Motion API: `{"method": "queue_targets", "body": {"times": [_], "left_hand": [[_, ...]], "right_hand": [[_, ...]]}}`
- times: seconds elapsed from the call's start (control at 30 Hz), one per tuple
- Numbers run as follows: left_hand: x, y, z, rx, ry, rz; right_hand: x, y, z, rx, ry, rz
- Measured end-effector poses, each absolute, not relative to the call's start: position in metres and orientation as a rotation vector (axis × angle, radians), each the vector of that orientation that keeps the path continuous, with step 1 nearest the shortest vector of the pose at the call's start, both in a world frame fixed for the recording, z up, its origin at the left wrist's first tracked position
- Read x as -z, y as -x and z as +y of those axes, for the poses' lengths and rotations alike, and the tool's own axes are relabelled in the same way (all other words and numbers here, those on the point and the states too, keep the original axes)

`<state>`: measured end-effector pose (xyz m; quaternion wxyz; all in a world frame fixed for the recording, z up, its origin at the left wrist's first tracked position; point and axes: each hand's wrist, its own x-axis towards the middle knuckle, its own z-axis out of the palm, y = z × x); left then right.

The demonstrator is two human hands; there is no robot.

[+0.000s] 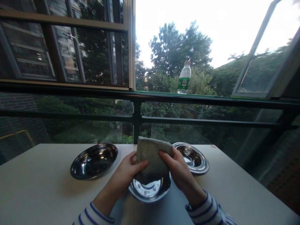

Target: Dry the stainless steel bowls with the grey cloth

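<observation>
Cloth (153,155) | left hand (126,172), right hand (178,167) both pinching it | over steel bowl (150,197), contents unclear

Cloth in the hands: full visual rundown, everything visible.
The cloth is greyish-beige, with a mesh-like, diamond-patterned weave; it looks like soft fabric. It is roughly rectangular, with a thick-looking top edge that slopes slightly down to the right. It is held up with one broad face toward the camera, the left hand and right hand gripping its two sides. Its darker lower part hangs at the metal bowl; whether they touch is unclear.
</observation>
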<state>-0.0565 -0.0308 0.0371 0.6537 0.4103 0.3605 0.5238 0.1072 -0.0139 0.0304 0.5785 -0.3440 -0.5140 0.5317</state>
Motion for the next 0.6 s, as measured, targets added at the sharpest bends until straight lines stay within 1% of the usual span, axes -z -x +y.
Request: {"method": "queue_targets", "body": {"times": [0.17, 0.3, 0.37, 0.5, 0.6], "left_hand": [[-0.037, 0.069, -0.026, -1.284, -0.922, 0.85], [-0.04, 0.074, -0.027, -1.174, -1.029, 0.868], [-0.042, 0.074, -0.028, -1.179, -1.076, 0.899], [-0.044, 0.071, -0.026, -1.416, -0.881, 0.874], [-0.042, 0.069, -0.027, -1.355, -0.885, 0.826]], "right_hand": [[-0.032, -0.114, -0.013, -1.353, 0.742, -1.153], [-0.038, -0.121, -0.017, -1.49, 0.727, -1.271], [-0.039, -0.122, -0.017, -1.492, 0.744, -1.32], [-0.036, -0.119, -0.015, -1.398, 0.758, -1.251], [-0.035, -0.119, -0.017, -1.43, 0.721, -1.25]]}}
